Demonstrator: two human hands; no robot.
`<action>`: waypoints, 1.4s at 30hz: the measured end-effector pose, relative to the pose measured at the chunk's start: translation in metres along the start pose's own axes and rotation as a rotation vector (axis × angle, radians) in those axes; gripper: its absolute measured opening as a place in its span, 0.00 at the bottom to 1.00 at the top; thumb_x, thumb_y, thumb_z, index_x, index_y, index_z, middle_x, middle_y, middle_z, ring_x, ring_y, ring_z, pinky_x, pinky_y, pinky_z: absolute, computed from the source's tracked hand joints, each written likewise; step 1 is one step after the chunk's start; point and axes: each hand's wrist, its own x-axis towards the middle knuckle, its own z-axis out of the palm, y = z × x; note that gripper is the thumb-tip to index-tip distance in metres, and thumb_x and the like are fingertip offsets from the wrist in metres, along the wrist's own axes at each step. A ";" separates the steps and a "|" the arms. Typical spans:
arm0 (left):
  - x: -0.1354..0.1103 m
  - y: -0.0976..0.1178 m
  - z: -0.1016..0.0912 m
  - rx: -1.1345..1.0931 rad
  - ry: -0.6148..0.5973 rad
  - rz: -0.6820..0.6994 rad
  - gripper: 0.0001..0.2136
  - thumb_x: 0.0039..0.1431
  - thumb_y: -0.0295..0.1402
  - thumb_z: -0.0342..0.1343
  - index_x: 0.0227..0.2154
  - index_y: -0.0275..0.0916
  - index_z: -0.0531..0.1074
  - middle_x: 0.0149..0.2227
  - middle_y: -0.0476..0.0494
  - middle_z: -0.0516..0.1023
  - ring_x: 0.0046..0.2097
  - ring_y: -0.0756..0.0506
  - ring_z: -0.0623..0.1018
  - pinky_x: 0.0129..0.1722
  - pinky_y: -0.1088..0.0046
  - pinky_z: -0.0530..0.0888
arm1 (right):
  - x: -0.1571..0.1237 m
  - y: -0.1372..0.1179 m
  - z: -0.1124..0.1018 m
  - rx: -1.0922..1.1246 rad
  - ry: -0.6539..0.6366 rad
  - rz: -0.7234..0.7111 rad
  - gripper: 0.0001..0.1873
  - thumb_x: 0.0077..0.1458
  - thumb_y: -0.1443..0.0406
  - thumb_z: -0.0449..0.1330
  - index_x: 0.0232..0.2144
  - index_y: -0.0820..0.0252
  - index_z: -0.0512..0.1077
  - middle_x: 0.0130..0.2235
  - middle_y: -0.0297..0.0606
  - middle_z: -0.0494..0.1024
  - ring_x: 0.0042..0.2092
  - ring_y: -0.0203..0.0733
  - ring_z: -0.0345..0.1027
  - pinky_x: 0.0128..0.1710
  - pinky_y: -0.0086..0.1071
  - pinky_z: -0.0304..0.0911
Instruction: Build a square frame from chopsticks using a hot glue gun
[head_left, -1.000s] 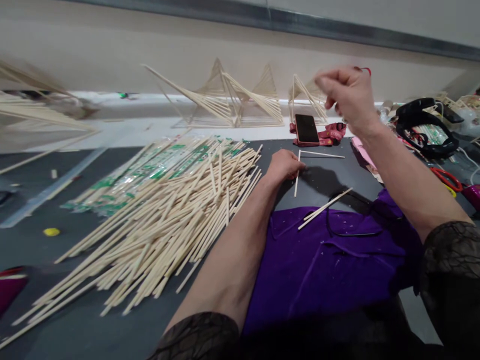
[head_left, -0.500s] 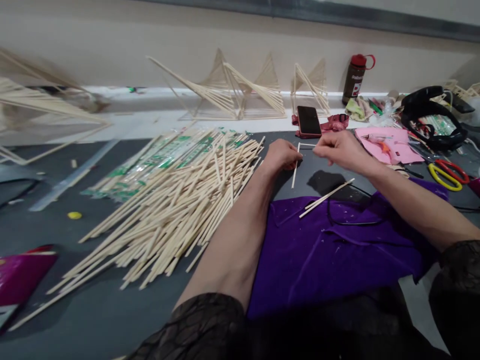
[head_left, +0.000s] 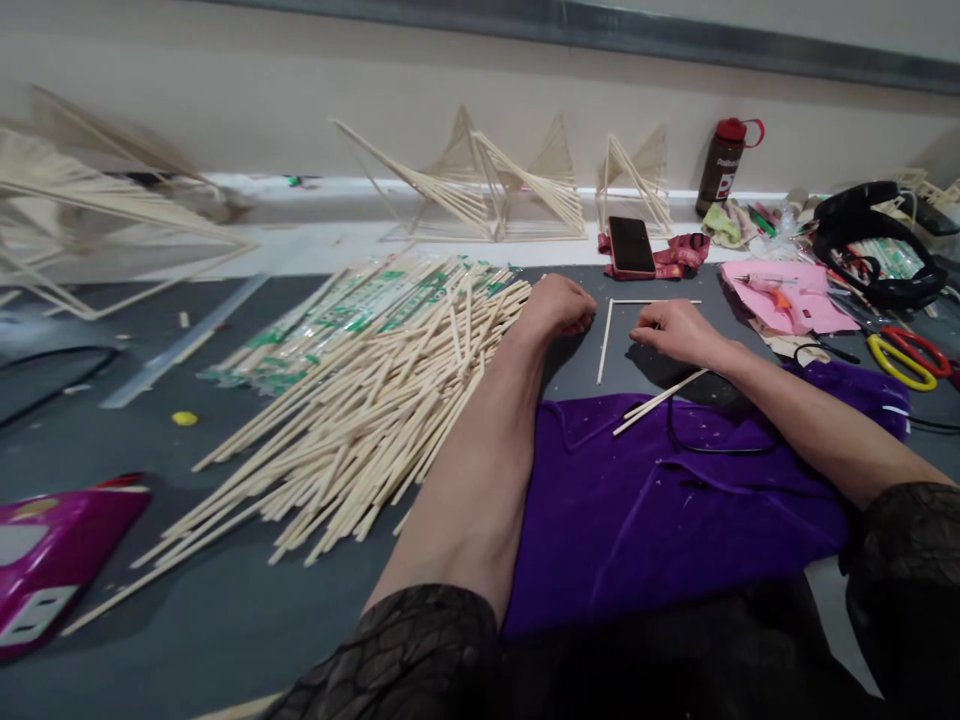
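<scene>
My left hand (head_left: pixel 559 305) rests on the dark table (head_left: pixel 225 600) with its fingers curled in, just left of a thin wooden stick (head_left: pixel 604 342) that lies pointing away from me. A second stick (head_left: pixel 660 301) meets it at the far end, so the two make a corner. My right hand (head_left: pixel 673 332) lies inside that corner, knuckles up and fingertips pinched together on the table; whatever they hold is hidden. Two more sticks (head_left: pixel 660 400) lie across the edge of a purple cloth (head_left: pixel 675 510).
A big heap of loose sticks (head_left: pixel 360 400) and wrapped packs (head_left: pixel 315 325) lies on the left. Stick frames (head_left: pixel 487 190) stand along the back wall beside a phone (head_left: pixel 631 246) and a bottle (head_left: pixel 721 162). Scissors (head_left: pixel 900 350), a pink sheet (head_left: pixel 795 300) and a headset (head_left: pixel 870 245) are on the right, and a magenta box (head_left: pixel 52 555) is near left.
My right hand came down from up by the bottle to the table inside the two-stick corner. My left hand stayed by the near stick, with its fingers now a little off it.
</scene>
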 end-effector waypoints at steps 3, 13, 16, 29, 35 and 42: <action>0.007 -0.009 -0.004 0.051 0.052 0.032 0.04 0.47 0.25 0.60 0.25 0.35 0.80 0.24 0.41 0.79 0.25 0.45 0.77 0.27 0.72 0.74 | 0.001 0.002 0.001 -0.060 -0.003 -0.026 0.10 0.60 0.66 0.60 0.33 0.63 0.82 0.34 0.39 0.82 0.35 0.38 0.70 0.34 0.30 0.52; 0.000 -0.003 -0.008 0.065 0.121 0.115 0.09 0.53 0.30 0.56 0.31 0.34 0.81 0.26 0.40 0.81 0.25 0.47 0.77 0.27 0.75 0.72 | 0.023 -0.022 -0.013 0.080 0.114 -0.142 0.09 0.60 0.67 0.59 0.31 0.62 0.79 0.32 0.37 0.79 0.36 0.38 0.70 0.36 0.30 0.56; -0.007 0.004 -0.007 0.085 0.130 0.169 0.11 0.55 0.32 0.56 0.32 0.33 0.82 0.27 0.40 0.82 0.27 0.47 0.78 0.30 0.74 0.73 | 0.023 -0.007 -0.027 0.372 0.268 -0.012 0.13 0.62 0.63 0.56 0.28 0.62 0.74 0.25 0.32 0.74 0.26 0.32 0.65 0.30 0.27 0.57; -0.006 0.009 0.022 0.401 0.068 0.142 0.15 0.58 0.39 0.58 0.40 0.35 0.83 0.34 0.34 0.85 0.40 0.37 0.83 0.46 0.63 0.75 | 0.006 0.076 -0.030 -0.371 0.189 0.361 0.19 0.63 0.66 0.53 0.50 0.59 0.80 0.51 0.47 0.81 0.50 0.51 0.74 0.43 0.36 0.63; -0.007 0.010 0.023 0.459 0.076 0.143 0.09 0.54 0.39 0.62 0.32 0.39 0.81 0.32 0.34 0.84 0.43 0.34 0.83 0.44 0.62 0.75 | 0.008 0.080 -0.019 -0.356 0.112 0.293 0.20 0.65 0.62 0.55 0.53 0.58 0.79 0.54 0.47 0.78 0.53 0.51 0.72 0.44 0.36 0.63; -0.007 0.006 0.022 0.435 0.073 0.148 0.07 0.54 0.37 0.61 0.30 0.39 0.79 0.30 0.36 0.82 0.41 0.36 0.83 0.42 0.64 0.74 | 0.012 0.080 -0.013 -0.365 0.073 0.224 0.18 0.64 0.65 0.54 0.48 0.56 0.82 0.52 0.46 0.80 0.51 0.49 0.72 0.41 0.36 0.62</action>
